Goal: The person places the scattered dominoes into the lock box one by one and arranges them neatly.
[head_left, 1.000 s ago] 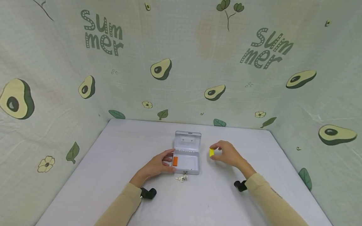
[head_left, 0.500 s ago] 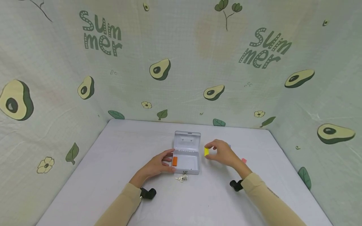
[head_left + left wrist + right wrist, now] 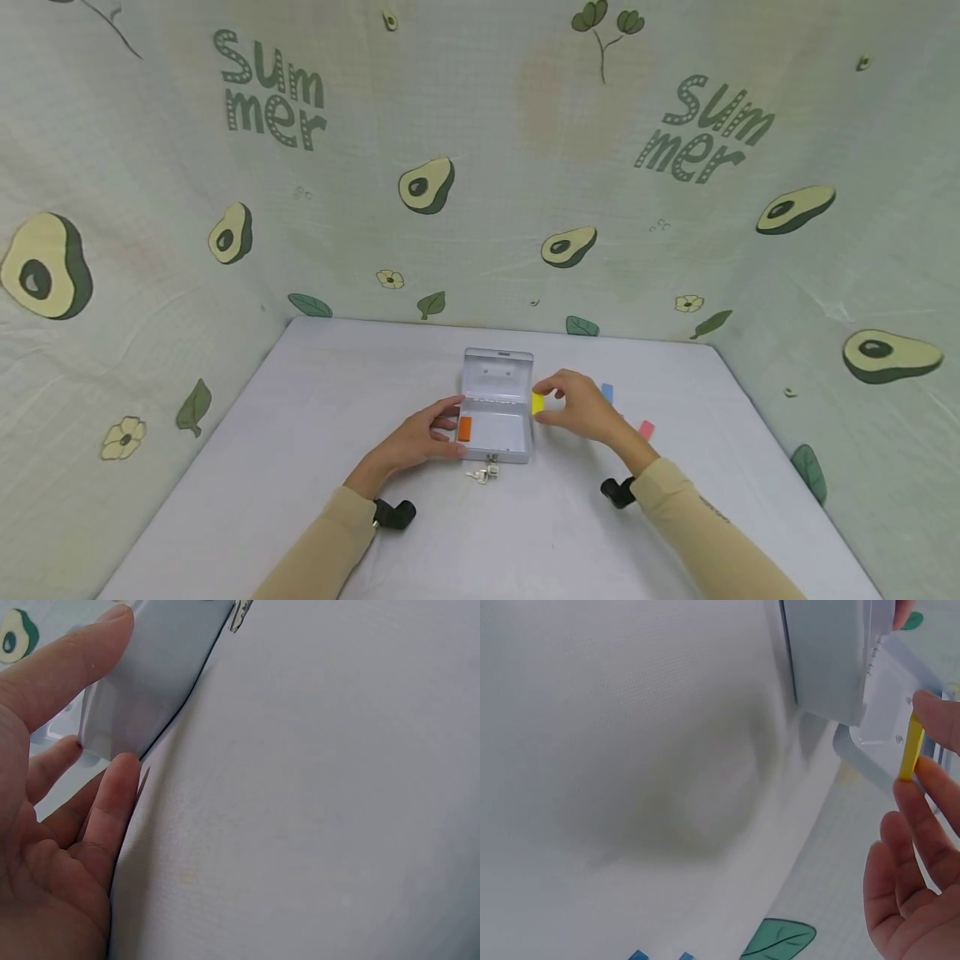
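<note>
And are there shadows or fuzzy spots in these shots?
Right wrist view: a broad, soft shadow on the white table, the yellow block fairly crisp; left wrist view: a narrow, soft shadow beside the left hand; head view: fairly even light, but the keys are too small to show detail.

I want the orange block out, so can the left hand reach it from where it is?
Probably yes: the lid is open, and the orange block lies inside the box, on the side nearest the left hand.
</note>
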A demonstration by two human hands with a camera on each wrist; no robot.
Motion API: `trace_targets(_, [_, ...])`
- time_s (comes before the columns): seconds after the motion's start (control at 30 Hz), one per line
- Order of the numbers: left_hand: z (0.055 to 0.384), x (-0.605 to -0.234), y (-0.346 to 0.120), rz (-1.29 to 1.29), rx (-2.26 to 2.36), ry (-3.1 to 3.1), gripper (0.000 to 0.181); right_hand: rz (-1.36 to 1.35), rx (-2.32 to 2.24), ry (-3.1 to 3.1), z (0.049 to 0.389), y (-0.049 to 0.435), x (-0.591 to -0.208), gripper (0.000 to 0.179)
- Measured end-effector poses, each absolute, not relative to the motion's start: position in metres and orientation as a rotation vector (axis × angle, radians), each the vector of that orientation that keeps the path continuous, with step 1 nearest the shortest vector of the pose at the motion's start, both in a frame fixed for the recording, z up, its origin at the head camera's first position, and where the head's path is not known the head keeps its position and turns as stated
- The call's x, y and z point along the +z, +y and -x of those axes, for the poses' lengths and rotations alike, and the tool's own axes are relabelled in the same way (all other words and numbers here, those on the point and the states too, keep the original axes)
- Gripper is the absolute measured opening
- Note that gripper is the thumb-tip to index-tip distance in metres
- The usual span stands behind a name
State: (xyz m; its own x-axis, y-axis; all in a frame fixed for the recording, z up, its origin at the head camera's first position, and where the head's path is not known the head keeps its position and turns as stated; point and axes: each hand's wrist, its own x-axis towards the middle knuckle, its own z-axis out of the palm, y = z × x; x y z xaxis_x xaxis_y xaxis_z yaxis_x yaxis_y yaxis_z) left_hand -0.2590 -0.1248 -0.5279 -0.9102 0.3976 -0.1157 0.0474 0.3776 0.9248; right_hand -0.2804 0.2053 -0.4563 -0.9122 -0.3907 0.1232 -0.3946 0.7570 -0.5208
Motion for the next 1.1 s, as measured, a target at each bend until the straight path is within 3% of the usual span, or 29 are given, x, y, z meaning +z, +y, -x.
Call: trace_targets(1.1, [0.258,-0.527,-0.122,-0.351,1.538,2.327,0.093,-0.69,0.974,-2.943,0.273,0.163,-0.458,0.038])
